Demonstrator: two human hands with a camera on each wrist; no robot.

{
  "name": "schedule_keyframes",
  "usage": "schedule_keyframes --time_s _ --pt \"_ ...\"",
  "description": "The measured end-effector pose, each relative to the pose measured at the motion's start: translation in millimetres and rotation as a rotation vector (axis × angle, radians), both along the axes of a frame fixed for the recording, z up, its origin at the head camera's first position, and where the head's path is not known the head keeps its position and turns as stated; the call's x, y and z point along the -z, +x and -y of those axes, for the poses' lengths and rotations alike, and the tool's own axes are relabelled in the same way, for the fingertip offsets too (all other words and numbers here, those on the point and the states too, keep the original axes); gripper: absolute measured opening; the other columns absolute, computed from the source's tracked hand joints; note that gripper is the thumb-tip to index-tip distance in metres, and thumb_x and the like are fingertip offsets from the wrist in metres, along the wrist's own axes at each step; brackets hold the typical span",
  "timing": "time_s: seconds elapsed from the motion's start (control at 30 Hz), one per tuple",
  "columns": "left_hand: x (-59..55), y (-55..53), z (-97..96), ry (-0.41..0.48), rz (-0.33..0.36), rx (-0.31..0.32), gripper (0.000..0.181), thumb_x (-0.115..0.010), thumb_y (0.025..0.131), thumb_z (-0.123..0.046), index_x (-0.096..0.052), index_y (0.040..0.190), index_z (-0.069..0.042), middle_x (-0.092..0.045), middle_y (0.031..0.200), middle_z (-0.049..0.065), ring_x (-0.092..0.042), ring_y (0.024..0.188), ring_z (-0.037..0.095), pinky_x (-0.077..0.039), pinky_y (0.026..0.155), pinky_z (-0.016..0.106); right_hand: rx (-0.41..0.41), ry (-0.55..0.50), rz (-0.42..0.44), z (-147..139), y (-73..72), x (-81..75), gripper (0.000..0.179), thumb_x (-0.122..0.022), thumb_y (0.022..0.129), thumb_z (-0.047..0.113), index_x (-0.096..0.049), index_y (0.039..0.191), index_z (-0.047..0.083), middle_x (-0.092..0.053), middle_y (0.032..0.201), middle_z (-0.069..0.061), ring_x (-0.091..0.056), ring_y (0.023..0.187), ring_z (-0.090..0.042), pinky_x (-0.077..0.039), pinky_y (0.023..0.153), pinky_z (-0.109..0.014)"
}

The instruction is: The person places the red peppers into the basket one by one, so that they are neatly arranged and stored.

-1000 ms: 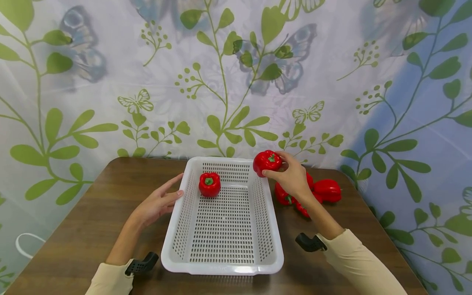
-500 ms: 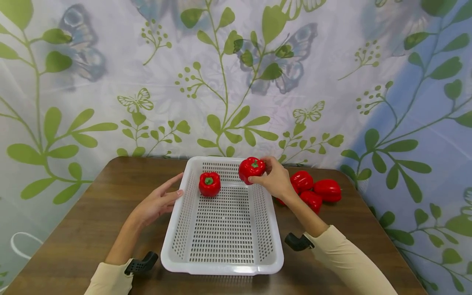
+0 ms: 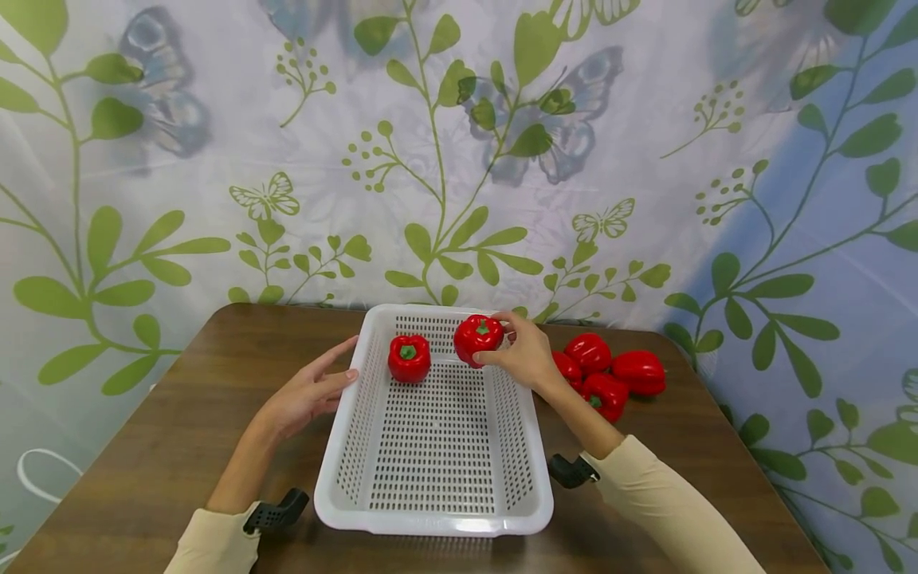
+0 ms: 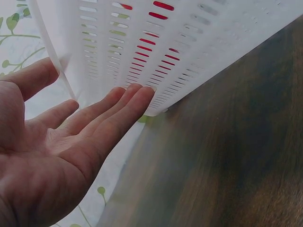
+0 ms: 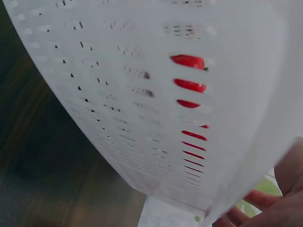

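Observation:
Over the far right corner of a white perforated plastic basket (image 3: 433,523), my right hand (image 3: 529,357) grips a red bell pepper (image 3: 476,338), thumb in front and fingers behind. A second red bell pepper (image 3: 409,360) with a green stem stands inside, near the far left corner. At the basket's left side is my left hand (image 3: 304,399), its thumb and fingers at the rim and outer wall. The left wrist view shows those fingers (image 4: 118,113) extended along the slotted wall. Red shows through the slots in the right wrist view, where the right hand (image 5: 265,215) is partly hidden.
Several red bell peppers (image 3: 606,396) lie grouped on the brown wooden table (image 3: 215,383), right of the basket and partly behind the right forearm. A leaf-and-butterfly patterned curtain (image 3: 459,159) hangs behind the table. A white cable (image 3: 39,476) loops at the left edge.
My right hand has carried the gripped bell pepper left and slightly down, from over the basket's right rim to inside its far right corner. The left hand has stayed in place.

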State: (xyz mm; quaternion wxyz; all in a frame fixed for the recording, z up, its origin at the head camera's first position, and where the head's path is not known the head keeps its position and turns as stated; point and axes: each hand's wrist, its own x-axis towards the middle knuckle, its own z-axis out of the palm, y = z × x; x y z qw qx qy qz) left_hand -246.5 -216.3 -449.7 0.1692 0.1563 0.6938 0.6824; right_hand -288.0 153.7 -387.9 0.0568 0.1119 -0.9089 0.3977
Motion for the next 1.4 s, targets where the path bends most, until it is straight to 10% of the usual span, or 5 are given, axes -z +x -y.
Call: schedule_keyframes --time_s 1.4 --pt "3.1 0.6 0.1 -0.005 -0.003 -0.010 0.068 -0.053 0.106 -0.022 -0.017 0.163 -0.028 -0.052 0.146 0.029 -0.067 0.119 0.038 -0.058 0.096 0.049 -0.046 0.253 -0.116 12 -8.0 29.3 0.072 -0.087 0.076 0.035 -0.061 0.140 0.014 -0.069 0.126 -0.010 -0.051 0.119 -0.032 -0.028 0.091 -0.049"
